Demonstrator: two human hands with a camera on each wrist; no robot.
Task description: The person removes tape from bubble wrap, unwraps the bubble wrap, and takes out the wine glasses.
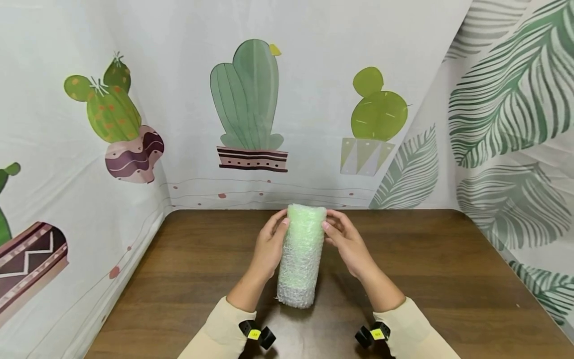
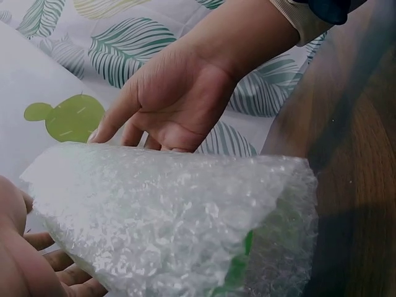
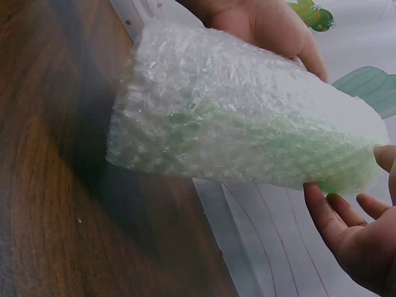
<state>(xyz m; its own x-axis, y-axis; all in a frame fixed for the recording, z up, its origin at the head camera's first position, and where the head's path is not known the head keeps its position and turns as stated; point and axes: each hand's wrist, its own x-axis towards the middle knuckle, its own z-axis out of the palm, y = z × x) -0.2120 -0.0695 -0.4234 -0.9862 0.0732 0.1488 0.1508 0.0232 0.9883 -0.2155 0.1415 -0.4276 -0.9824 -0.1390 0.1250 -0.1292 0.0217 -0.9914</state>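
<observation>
A bubble-wrapped package (image 1: 301, 259), a tall roll with something green inside, stands tilted between my hands over the table. With thumb in front and fingers behind, my left hand (image 1: 269, 245) holds its upper left side. My right hand (image 1: 351, 244) holds the upper right side in the same way, its thumb on the near face. Through the open lower end of the bubble wrap (image 2: 167, 216), the left wrist view shows a bit of green. In the right wrist view the green tint is strongest near the top. The wrapped object's kind is hidden.
The brown wooden table (image 1: 193, 269) spreads around the package on all sides. Behind it hangs a white cloth (image 1: 318, 99) printed with cacti, with a leaf-patterned cloth (image 1: 515, 124) at the right.
</observation>
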